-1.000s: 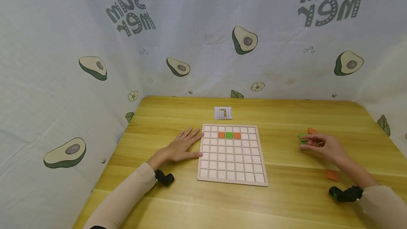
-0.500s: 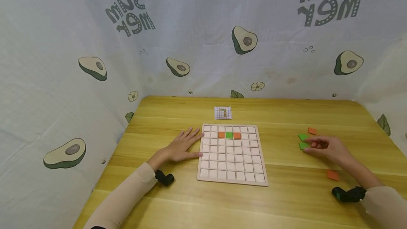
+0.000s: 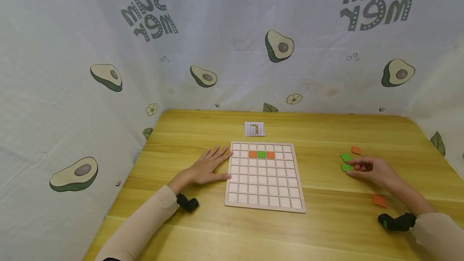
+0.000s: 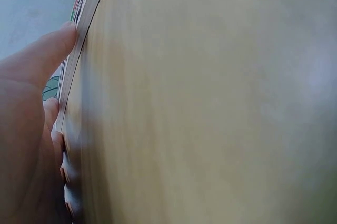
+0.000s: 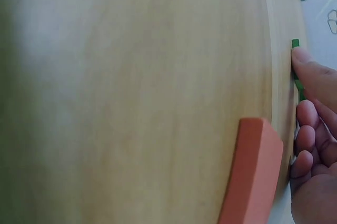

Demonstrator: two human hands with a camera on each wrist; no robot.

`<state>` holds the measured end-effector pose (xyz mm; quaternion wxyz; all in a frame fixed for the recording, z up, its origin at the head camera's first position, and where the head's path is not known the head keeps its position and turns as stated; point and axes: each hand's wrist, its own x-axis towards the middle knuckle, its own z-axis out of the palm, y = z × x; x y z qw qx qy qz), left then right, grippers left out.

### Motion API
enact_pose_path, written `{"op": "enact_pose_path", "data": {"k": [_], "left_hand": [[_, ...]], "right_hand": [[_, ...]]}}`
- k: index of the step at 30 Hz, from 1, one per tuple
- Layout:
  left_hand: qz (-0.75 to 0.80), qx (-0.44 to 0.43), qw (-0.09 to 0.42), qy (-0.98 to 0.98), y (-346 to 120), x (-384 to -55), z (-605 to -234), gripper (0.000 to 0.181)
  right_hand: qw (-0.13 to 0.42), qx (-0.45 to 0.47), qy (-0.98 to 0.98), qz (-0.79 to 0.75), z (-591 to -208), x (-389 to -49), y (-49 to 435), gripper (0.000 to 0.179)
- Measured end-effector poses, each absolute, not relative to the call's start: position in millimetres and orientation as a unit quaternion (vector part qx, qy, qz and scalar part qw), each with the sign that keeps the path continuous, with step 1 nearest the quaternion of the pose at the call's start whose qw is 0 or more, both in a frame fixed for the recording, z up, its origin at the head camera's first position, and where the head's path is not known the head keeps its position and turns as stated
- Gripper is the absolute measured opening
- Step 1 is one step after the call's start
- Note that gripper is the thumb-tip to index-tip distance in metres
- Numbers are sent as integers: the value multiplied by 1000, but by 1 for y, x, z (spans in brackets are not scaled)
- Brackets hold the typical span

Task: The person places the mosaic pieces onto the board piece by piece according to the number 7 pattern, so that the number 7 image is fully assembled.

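My left hand (image 3: 207, 168) lies flat with spread fingers on the table, its thumb and fingertips touching the left edge of a pale wooden grid board (image 3: 266, 209). In the left wrist view, the thumb (image 4: 50, 50) presses against the board's side. On the board sit two orange tiles (image 3: 252, 154) with a green tile (image 3: 261, 154) between them. At the right, my right hand (image 3: 375, 171) has its thumb and index finger around the nearer loose green tile (image 3: 346, 167), which lies on the table. Its other fingers are curled. Another green tile (image 3: 346, 157) lies just beyond.
A small printed pattern card (image 3: 255, 129) lies behind the board. One loose orange tile (image 3: 356, 150) is beyond the green ones, another orange tile (image 3: 379, 201) under the right forearm's near side. A printed curtain (image 3: 232, 51) hangs around the wooden table (image 3: 203, 228).
My right hand has drawn slightly to the right and toward me, uncovering more of the two green tiles. The left hand and the board have stayed put.
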<state>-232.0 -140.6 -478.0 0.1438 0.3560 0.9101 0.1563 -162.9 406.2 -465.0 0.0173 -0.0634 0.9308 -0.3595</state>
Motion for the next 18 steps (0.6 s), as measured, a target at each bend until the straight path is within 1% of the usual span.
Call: {"op": "enact_pose_path", "data": {"k": [7,18], "left_hand": [[156,356,144,910,-140,-231,-478,83],[153,357,146,910,-140,-232,-477,84]], "right_hand": [[18,-70,929,-363,-466,-163,407,33],[-3,-79,936,-343,-466,-161,405,29]]}}
